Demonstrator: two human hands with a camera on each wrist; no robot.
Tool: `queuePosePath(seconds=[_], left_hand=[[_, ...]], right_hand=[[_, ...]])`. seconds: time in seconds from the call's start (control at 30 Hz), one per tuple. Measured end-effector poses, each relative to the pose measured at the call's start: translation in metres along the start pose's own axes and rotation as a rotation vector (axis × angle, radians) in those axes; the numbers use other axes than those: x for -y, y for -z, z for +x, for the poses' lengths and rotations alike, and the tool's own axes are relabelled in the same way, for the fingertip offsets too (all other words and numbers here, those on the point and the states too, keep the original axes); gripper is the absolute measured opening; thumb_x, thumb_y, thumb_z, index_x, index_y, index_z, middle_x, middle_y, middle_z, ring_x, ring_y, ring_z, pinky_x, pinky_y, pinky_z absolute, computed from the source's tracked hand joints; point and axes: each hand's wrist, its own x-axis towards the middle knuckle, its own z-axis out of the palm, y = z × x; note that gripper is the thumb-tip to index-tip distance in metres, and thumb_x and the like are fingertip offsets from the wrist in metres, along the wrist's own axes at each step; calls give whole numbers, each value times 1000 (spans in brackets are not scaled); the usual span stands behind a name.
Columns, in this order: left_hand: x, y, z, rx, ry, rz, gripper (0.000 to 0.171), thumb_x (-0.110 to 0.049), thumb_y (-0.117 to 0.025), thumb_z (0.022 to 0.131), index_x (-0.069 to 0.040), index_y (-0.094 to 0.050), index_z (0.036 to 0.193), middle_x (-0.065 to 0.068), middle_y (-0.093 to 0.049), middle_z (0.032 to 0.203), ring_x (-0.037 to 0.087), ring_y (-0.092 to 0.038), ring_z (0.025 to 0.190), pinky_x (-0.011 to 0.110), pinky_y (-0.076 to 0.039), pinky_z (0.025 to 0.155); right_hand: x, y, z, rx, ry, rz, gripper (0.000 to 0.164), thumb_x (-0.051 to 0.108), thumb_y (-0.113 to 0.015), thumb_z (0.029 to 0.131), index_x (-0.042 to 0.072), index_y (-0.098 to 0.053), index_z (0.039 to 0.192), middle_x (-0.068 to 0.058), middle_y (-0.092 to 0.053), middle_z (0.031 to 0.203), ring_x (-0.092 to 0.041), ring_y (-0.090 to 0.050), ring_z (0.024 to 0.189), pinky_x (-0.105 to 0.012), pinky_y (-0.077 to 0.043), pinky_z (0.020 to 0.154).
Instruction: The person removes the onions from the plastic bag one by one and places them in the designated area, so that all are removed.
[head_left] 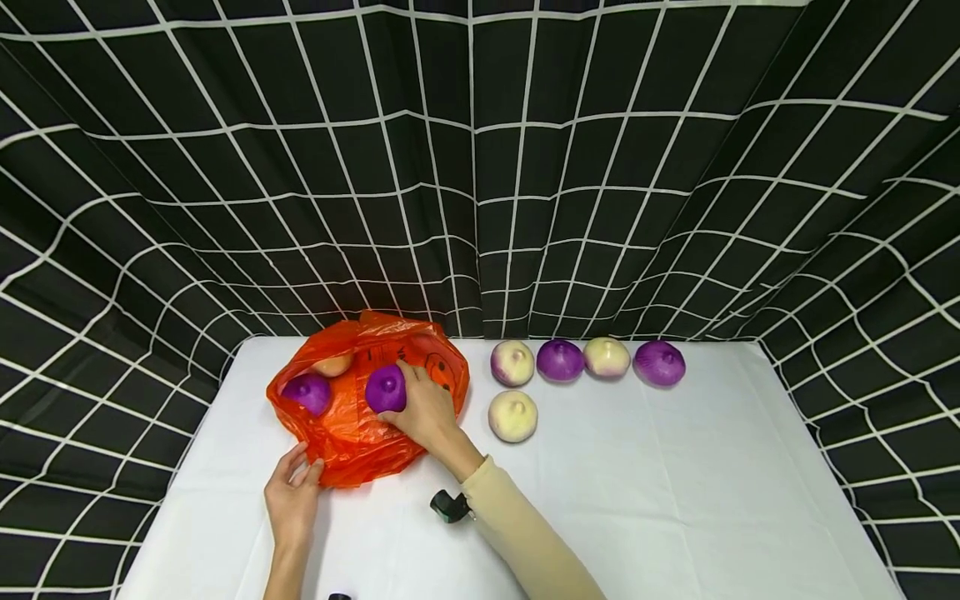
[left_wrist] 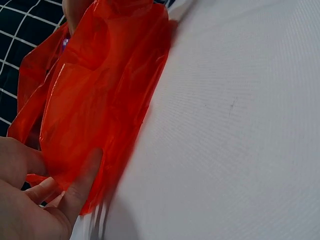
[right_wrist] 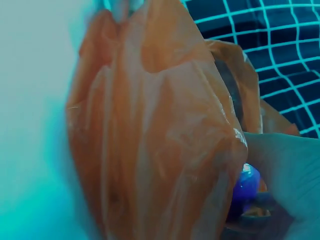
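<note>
My right hand (head_left: 429, 408) grips a purple onion (head_left: 385, 389) by its side, over the mouth of a red plastic bag (head_left: 360, 454). The bag lies opened wide, and inside it on the left are another purple onion (head_left: 307, 393) and a light orange round thing (head_left: 333, 365), partly covered by the bag. At the bag's near left edge, my left hand (head_left: 292, 496) pinches the plastic between thumb and fingers. In the left wrist view, one finger (left_wrist: 82, 187) lies along the outside of the bag. From the right wrist, the bag's side hides much of the purple onion (right_wrist: 246, 185).
Right of the bag, a row holds a pale onion (head_left: 513, 363), a purple onion (head_left: 560, 360), another pale onion (head_left: 607, 357) and a purple onion (head_left: 659, 363). One more pale onion (head_left: 513, 417) sits in front. A black gridded curtain (head_left: 480, 167) rises behind the white table (head_left: 675, 492).
</note>
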Motion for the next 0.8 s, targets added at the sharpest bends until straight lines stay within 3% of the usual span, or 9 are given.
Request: queuePosePath(seconds=[0.23,0.57,0.8], left_hand=[[-3,-1,-1,28,15,4,46,3,-59,92,3,-51,137,25,-50,130,-14,-56,74,11,-50,60],[-3,0,-2,32,2,16,45,3,-58,92,6,-50,136,29,-50,130,-15,-54,74,10,-50,60],[0,1,-2,20,24,10,44,1,-60,92,5,-51,135,28,-51,130,-11,-58,74,11,-50,59]], right_hand=[[-13,14,-16,-1,70,46,85,32,-86,75,11,-44,146,-11,-54,136,-32,-60,113,-47,-50,93],[-27,31,-46,-75,200,177,88,20,-89,72,15,-44,146,-7,-49,142,-27,-56,122,-44,-49,98],[-42,44,-65,-108,234,251,87,16,-89,71,14,-44,146,-10,-47,145,-26,-50,129,-43,-42,106]])
